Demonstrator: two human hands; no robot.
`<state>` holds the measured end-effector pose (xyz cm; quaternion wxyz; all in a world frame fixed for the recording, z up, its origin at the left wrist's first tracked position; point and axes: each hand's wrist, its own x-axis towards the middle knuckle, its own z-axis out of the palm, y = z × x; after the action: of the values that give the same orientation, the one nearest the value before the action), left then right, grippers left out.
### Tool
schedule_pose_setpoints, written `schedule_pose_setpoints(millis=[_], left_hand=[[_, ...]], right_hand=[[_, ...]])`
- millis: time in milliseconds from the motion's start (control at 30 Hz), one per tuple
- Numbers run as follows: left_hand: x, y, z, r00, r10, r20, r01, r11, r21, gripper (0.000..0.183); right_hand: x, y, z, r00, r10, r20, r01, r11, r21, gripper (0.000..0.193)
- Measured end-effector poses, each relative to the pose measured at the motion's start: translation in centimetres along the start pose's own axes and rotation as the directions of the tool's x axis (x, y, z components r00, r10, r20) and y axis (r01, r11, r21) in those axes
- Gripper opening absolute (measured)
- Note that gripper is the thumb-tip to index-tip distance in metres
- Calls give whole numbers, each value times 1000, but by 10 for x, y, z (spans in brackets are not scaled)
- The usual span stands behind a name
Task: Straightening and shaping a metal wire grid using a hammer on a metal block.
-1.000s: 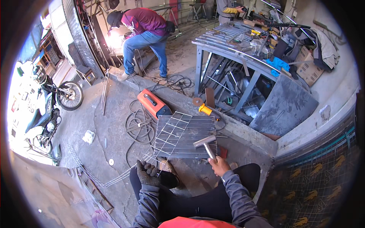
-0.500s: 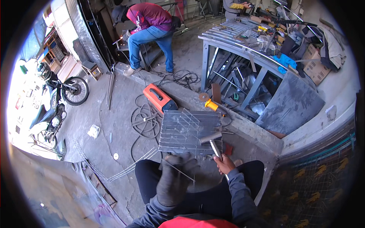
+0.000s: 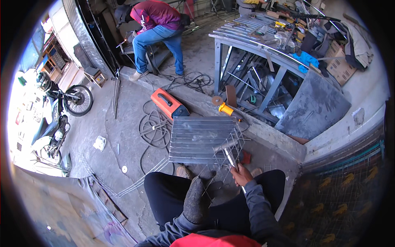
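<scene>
I saw the bare right hand (image 3: 242, 175) clasp a silvery metal hammer (image 3: 231, 157), head free; apart, the left hand (image 3: 199, 186), grey-gloved perhaps against scratches, seemingly held a silver wire grid (image 3: 238, 140) around four o'clock on the dark slatted metal stand (image 3: 192, 142)

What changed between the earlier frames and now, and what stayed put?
The gloved left hand has moved rightward, swinging the wire grid from the left part of the slatted stand to its right edge, apparently without letting go. The bright flare by the stooping co-worker has faded. Unchanged: the right hand grips the hammer; the orange machine and yellow grinder lie where they were.
</scene>
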<state>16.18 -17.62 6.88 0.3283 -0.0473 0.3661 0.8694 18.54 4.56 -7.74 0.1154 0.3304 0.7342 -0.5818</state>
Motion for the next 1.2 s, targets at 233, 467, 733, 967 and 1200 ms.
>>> schedule_pose_setpoints(millis=[233,467,733,967,1200], left_hand=[[11,-4,-50,972,49,-228,-54,998,-15,31],[5,32,-42,996,79,-50,-90,947,-309,36],[-22,7,-34,987,22,-162,-35,996,-77,25],[-19,-3,-16,974,218,66,-188,604,775,38],[-19,-19,-54,908,-262,-327,141,926,-351,43]], right_hand=[[0,2,-1,1000,-14,19,14,1000,7,42],[-2,-3,-2,1000,-22,18,22,1000,7,44],[2,4,5,1000,-16,-11,16,997,80,38],[2,1,6,1000,-6,-14,7,999,34,42],[1,2,6,1000,-4,-4,4,999,50,42]])
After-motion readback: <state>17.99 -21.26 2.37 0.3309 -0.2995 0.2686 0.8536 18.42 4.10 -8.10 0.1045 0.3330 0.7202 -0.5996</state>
